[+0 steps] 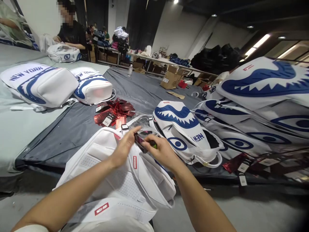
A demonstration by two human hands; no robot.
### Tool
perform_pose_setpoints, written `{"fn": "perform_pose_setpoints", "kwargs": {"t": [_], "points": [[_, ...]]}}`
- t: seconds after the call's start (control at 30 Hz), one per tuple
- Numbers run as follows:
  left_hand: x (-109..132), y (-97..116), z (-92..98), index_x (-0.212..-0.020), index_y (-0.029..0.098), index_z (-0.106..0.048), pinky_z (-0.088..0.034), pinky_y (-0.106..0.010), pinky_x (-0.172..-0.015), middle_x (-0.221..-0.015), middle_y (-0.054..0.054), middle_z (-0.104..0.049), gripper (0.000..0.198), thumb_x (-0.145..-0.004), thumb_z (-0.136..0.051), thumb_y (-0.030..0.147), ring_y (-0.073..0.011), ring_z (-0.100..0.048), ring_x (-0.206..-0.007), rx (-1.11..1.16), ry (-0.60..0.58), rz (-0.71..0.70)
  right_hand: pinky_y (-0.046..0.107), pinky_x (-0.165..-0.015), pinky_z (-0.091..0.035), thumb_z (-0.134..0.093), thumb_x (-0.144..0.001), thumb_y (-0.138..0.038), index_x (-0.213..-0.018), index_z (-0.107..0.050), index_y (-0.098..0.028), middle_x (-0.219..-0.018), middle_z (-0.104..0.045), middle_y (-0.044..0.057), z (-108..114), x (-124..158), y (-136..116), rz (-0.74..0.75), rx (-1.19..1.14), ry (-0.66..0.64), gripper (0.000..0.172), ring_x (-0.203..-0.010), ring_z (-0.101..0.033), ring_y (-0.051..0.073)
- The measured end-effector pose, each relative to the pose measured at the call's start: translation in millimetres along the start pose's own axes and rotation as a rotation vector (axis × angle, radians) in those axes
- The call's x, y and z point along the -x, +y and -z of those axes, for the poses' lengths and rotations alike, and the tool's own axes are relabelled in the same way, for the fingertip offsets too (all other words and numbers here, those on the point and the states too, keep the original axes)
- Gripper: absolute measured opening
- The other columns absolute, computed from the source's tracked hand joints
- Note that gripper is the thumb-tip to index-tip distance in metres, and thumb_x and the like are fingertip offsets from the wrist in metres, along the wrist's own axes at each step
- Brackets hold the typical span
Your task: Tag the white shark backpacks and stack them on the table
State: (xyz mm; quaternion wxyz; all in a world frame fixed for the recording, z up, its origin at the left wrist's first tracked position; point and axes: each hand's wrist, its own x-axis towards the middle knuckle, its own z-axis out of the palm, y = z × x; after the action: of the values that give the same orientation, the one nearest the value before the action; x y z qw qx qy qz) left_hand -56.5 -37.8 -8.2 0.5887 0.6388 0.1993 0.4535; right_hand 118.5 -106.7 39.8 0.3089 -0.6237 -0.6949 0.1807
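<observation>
Past the white backpack with perforated padding [127, 188] before you, you can reach over the dark grey table cloth [141, 88] between the heap of shiny red tags [118, 108] and the white backpack with blue toothed mouth [178, 117]; farther right, stacked white-and-blue backpacks [259, 85] block you.

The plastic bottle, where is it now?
In the head view, the bottle stands left of the middle, near the far edge of the table, beyond the pile of red tags and right of two white backpacks.

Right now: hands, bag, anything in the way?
Left hand at dark tag. Right hand holding green-and-black object. White backpack underneath, straps up. Red tag pile, eye-print backpack close beyond.
</observation>
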Motion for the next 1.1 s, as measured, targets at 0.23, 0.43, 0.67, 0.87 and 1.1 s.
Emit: {"fn": "perform_pose_setpoints", "kwargs": {"t": [0.23, 0.43, 0.67, 0.87, 1.1], "points": [[13, 8, -23.3, -0.149, 0.025, -0.041, -0.032, -0.045, -0.118, -0.152, -0.01, -0.047, 0.078, -0.094, -0.013, 0.073, -0.0257, -0.042, -0.142, 0.189, 0.083, -0.064, 0.024, -0.063, -0.041, -0.058, -0.089, -0.03, -0.079, -0.063, -0.02, -0.073, -0.065, 0.0, -2, 27, -21, 0.016, -0.159, 0.058, 0.016, -0.067, -0.057, 0.014], [36, 11, -50.8, -0.15, 0.024, -0.039, -0.032, -0.051, -0.114, -0.141, -0.016, -0.055, 0.066, -0.094, -0.049, 0.058, -0.0306, -0.049, -0.131, -0.589, 0.136, -0.532, 0.024, -0.052, -0.03, -0.052, -0.081, -0.024, -0.073, -0.056, -0.02, -0.063, -0.058, -0.001, -47, 28, -24, -0.039, -0.029, 0.115, 0.009, -0.054, -0.045, 0.013], [32, -10, -12.1, -0.143, 0.019, -0.044, -0.043, -0.044, -0.106, -0.138, -0.016, -0.056, 0.052, -0.102, -0.032, 0.048, -0.0255, -0.054, -0.128, -0.448, 0.276, -0.34, 0.023, -0.061, -0.041, -0.057, -0.089, -0.032, -0.081, -0.062, -0.02, -0.07, -0.065, -0.001, -45, 37, -32, -0.019, -0.143, 0.243, 0.015, -0.062, -0.057, 0.013], [56, 10, -38.5, -0.145, 0.02, -0.042, -0.04, -0.048, -0.108, -0.137, -0.017, -0.056, 0.056, -0.099, -0.039, 0.053, -0.0282, -0.051, -0.128, -0.498, 0.22, -0.465, 0.025, -0.051, -0.036, -0.053, -0.085, -0.025, -0.07, -0.055, -0.021, -0.061, -0.059, -0.001, -67, 33, -29, 0.108, -0.07, 0.275, 0.016, -0.054, -0.051, 0.014], [50, 1, -0.4, -0.116, 0.02, -0.062, -0.054, -0.024, -0.071, -0.105, -0.006, -0.069, 0.034, -0.086, -0.071, 0.035, -0.0151, -0.066, -0.089, -0.379, 0.207, -0.169, 0.023, -0.061, -0.047, -0.062, -0.089, -0.028, -0.083, -0.065, -0.021, -0.073, -0.068, -0.001, -42, 41, -17, 0.019, -0.11, 0.458, 0.01, -0.062, -0.061, 0.013]]}}
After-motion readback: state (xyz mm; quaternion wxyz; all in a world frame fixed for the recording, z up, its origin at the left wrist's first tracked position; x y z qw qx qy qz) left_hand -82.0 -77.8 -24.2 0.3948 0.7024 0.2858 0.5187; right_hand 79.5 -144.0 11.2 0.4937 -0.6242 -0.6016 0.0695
